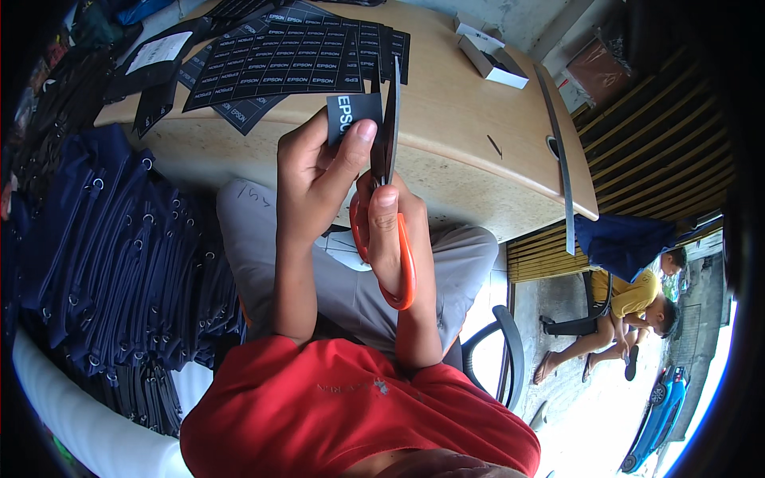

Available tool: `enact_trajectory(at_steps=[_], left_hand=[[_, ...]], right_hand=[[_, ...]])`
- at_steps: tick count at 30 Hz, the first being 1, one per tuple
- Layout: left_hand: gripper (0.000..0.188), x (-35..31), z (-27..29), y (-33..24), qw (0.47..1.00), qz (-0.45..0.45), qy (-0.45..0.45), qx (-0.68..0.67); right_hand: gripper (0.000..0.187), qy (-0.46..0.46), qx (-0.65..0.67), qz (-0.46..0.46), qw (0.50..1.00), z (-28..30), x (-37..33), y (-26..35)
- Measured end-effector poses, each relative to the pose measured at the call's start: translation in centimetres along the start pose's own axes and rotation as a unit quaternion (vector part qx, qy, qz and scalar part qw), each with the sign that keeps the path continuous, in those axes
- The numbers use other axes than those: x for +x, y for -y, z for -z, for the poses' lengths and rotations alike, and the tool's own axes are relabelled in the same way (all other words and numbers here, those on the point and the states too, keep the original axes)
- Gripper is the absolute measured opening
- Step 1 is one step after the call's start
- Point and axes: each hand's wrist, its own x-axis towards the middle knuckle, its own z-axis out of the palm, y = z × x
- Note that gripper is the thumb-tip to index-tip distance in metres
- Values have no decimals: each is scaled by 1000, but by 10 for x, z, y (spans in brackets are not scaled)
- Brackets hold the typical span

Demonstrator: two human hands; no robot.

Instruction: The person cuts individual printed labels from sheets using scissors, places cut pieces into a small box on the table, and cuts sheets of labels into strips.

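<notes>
Between the thumb and fingers of my left hand (327, 171) is a small black label (344, 119) with white print. My right hand (396, 227) is closed round the orange handles of a pair of scissors (390, 119). Their blades point away from me, slightly parted, along the right edge of the label; whether they touch it I cannot tell. Beyond my hands, black printed sheets (275, 60) lie overlapping on the wooden table (454, 119).
A small open white box (498, 64) stands at the table's far right. A long metal ruler (558, 151) lies along the right edge. Stacked dark blue bags with metal rings (119, 247) fill the left side. Two people sit at right, near a black chair (502, 350).
</notes>
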Motion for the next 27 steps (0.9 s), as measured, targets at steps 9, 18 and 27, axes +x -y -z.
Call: enact_trajectory(at_steps=[9,18,27], left_hand=[[17,-1,3,1,1000,-7,-8,5],[17,0,7,-3,1000,-18,0,5],[17,-1,11,-4,999,-16,-3,40]], right_hand=[[49,-8,-12,8,1000,-2,0,1],[47,-13,-24,-1,1000,-6,1,0],[47,-9,-25,-14,1000,-6,-2,1]])
